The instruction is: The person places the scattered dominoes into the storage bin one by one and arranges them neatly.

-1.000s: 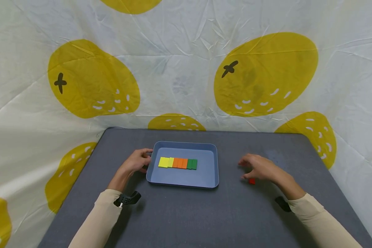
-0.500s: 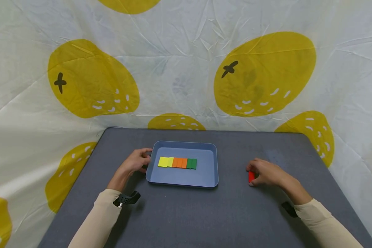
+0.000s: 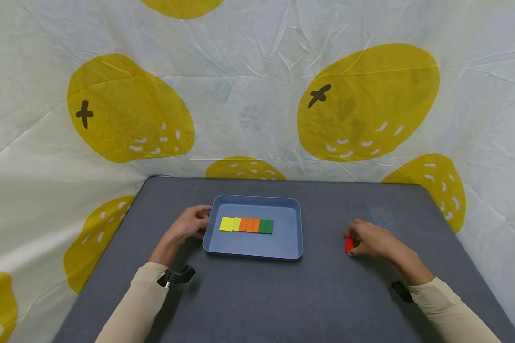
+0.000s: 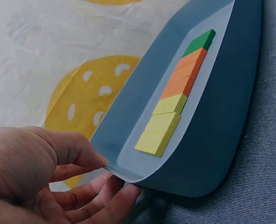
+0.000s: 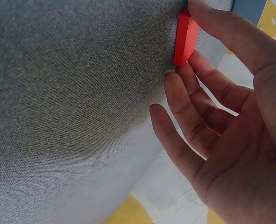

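Note:
My left hand (image 3: pixel 188 223) holds the left wall of a shallow blue tray (image 3: pixel 257 247), its thumb at the rim and its other fingers under the outside in the left wrist view. Flat rectangular blocks lie in a row in the tray: yellow blocks (image 4: pixel 160 122) at the left end, orange blocks (image 3: pixel 249 225) in the middle, green blocks (image 3: pixel 266 226) at the right. To the right of the tray, my right hand (image 3: pixel 372 239) pinches a small red block (image 5: pixel 186 37) by its ends between thumb and fingers, on or just above the table. Its remaining fingers are spread loosely.
A dark grey cloth-covered table (image 3: pixel 262 300) bears the tray. Behind it hangs a white curtain (image 3: pixel 249 105) with large yellow fruit prints. A stretch of table separates the tray from the right hand.
My right hand has come down and slightly right onto the red block and now grips it. More of the block shows than a second ago. The left hand and tray have stayed put.

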`<state>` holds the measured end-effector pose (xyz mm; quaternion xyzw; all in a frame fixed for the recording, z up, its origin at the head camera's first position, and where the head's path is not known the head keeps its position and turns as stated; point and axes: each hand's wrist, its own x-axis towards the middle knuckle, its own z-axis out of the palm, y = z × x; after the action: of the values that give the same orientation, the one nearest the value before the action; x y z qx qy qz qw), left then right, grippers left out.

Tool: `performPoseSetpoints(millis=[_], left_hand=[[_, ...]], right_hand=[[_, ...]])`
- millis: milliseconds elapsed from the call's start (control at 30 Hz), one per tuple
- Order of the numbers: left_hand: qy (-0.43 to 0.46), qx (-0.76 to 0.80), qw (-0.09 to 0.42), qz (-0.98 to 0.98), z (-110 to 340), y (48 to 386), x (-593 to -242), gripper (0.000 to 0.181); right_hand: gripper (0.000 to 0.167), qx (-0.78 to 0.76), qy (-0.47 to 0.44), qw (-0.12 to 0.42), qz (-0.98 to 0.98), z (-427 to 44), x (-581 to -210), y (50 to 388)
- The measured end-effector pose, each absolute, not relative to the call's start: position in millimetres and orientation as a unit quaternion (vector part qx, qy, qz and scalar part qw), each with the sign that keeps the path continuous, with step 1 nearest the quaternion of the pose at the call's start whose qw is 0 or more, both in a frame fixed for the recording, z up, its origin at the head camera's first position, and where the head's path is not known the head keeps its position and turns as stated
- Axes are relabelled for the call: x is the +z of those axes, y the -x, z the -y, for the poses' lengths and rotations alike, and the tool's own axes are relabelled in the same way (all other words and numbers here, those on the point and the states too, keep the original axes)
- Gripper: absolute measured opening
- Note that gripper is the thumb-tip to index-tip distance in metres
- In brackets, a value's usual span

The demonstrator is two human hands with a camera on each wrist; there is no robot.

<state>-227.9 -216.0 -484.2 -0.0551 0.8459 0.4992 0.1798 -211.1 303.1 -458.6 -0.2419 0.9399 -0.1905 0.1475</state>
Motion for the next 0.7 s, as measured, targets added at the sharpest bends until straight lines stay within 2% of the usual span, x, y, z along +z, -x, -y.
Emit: performPoseSetpoints(millis=[700], left_hand=[[0.05,0.497,0.177,-0.848,216.3,229.6,-487.1,0.055]], right_hand=[[0.03,-0.192,0.261,0.114,-0.939,-283.4,-447.8,220.1]])
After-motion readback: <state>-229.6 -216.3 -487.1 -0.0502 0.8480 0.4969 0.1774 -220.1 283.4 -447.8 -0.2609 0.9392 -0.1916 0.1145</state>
